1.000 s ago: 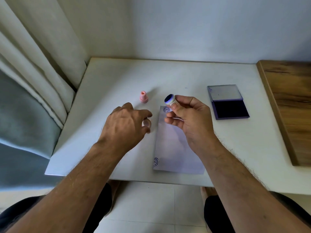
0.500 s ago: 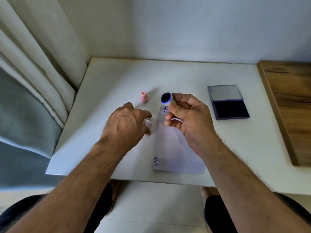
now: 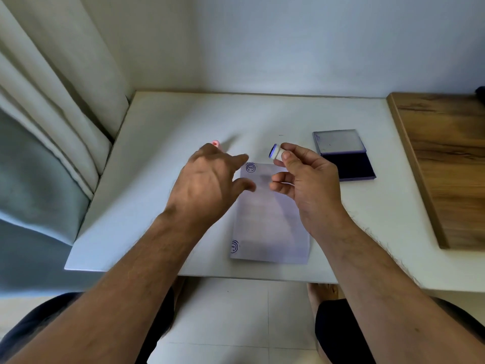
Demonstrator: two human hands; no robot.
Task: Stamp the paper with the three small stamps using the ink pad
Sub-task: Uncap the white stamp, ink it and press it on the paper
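The right hand [image 3: 309, 177] is raised above the counter [image 3: 162, 127], its thumb and forefinger pinching a small white stamp [image 3: 277, 151] held on its side, the inked blue face turned toward the left. Its grip is closed round that stamp. The left hand [image 3: 207, 179] hovers above the counter beside the paper's left edge, its grip apart, fingers spread and holding nothing. A pink stamp [image 3: 215, 143] peeks out just past its knuckles, mostly hidden. The paper [image 3: 270, 227] lies near the counter's front edge and bears two round blue prints, one at its far left corner, one at its near left corner. The ink pad [image 3: 349, 164] sits open toward the counter's right edge, lid folded back.
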